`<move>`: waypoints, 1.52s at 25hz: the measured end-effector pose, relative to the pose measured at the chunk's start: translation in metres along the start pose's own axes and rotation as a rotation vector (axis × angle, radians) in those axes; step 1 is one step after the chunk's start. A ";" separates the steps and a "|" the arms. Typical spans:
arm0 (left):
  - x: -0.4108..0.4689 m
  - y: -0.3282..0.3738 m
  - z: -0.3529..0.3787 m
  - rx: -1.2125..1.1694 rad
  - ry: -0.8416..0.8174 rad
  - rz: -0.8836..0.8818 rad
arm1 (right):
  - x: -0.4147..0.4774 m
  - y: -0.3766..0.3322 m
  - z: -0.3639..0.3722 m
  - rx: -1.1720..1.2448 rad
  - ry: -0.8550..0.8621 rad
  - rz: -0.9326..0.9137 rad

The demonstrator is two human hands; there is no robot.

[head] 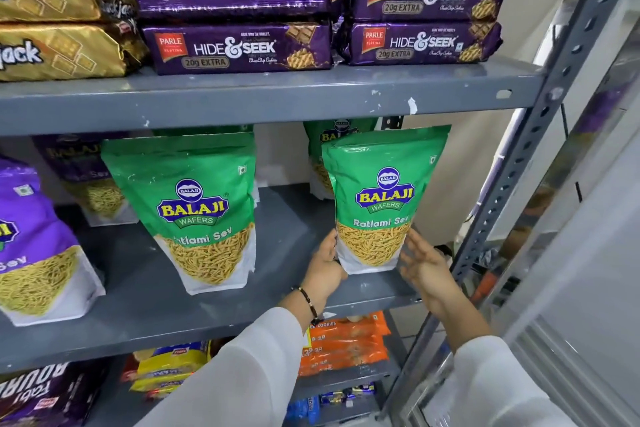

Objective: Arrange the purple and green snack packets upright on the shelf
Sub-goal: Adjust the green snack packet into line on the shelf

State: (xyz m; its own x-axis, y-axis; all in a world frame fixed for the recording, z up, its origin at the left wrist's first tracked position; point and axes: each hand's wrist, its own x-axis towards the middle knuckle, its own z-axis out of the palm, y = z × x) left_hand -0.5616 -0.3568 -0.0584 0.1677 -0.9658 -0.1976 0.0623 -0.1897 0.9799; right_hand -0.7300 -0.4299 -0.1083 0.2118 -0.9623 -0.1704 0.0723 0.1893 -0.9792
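Green glossy stand-up snack pouch [379, 204] at the right end of the grey metal middle shelf [180, 315] stands upright on its white base, close to the front lip, with another green pouch [320, 156] behind it. The left hand [325, 269] presses against its lower left edge, fingers curled round the corner and touching the film. The right hand [424, 262] is spread flat and wide just beside the lower right edge; whether it touches is hard to tell.

To finish this step well, I judge both palms should square the base so the front faces out, then come away slowly, since a half-filled pouch tips easily.

It reads "BALAJI WAFERS" and "Ratlami Sev". A second green pouch of the same print [194, 215] stands to its left, and a purple glossy pouch [31, 246] at the far left shows "Sev". On the shelf above, purple biscuit packs [239, 48] read "PARLE HIDE & SEEK" and "20g EXTRA"; gold foil packs [59, 48] show "jack".
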 end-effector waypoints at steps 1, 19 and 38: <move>0.001 -0.001 0.000 -0.005 0.008 -0.006 | -0.002 0.000 0.001 0.002 0.007 0.002; 0.013 -0.023 -0.004 -0.060 0.054 -0.037 | 0.003 0.009 0.003 -0.004 0.039 0.000; -0.050 -0.047 -0.260 -0.307 0.660 0.198 | -0.045 0.043 0.241 0.061 -0.079 0.057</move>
State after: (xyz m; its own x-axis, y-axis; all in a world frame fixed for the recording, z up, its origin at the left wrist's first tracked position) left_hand -0.3168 -0.2532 -0.1017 0.7527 -0.6522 -0.0896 0.2254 0.1274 0.9659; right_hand -0.5021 -0.3312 -0.1159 0.2930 -0.9319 -0.2140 0.1172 0.2571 -0.9593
